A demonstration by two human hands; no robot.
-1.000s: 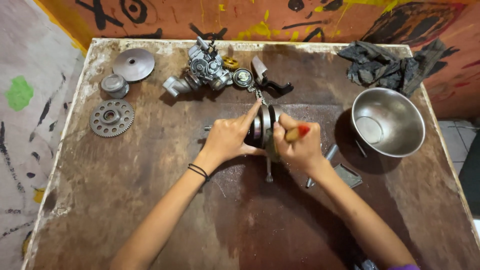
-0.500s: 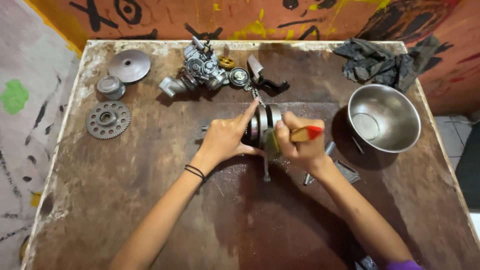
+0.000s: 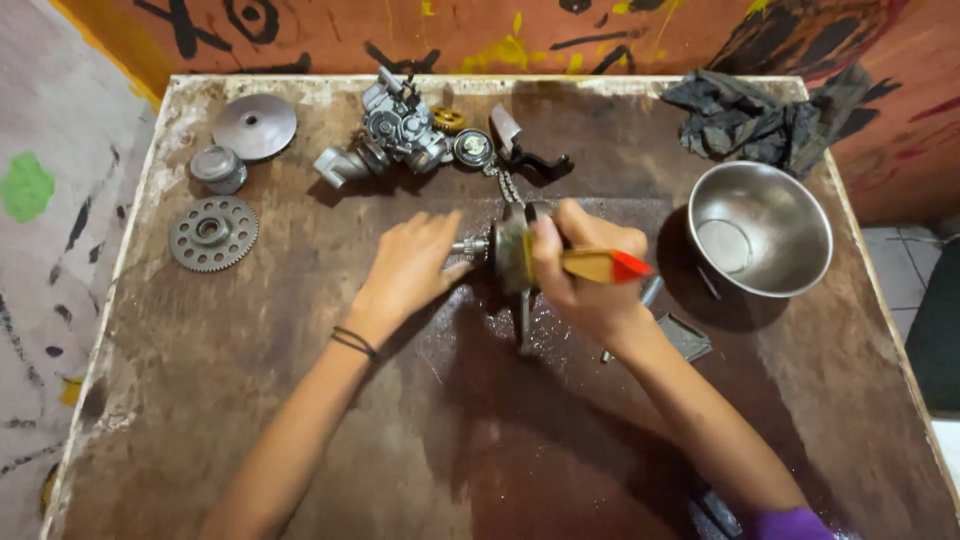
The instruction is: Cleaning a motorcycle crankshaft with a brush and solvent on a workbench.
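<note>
A dark metal crankshaft [image 3: 508, 262] with a short shaft end stands on the wet brown table [image 3: 300, 400] in the middle. My left hand [image 3: 415, 265] lies against its left side, with the fingers by the shaft end. My right hand [image 3: 580, 280] grips a paintbrush [image 3: 600, 266] with a wooden handle and a red tip. The brush's head is pressed to the crankshaft. The brush's bristles are hidden behind the part and my fingers.
A steel bowl [image 3: 762, 228] stands at the right, a dark rag [image 3: 760, 120] behind it. At the back lie a carburettor [image 3: 392, 140], a small chain and gears. At the left are a pulley disc [image 3: 254, 126], a small cylinder [image 3: 218, 168] and a toothed gear [image 3: 212, 233].
My left hand has slid down from the top of the crankshaft to its left side. My right hand has shifted with the brush, whose handle now points right.
</note>
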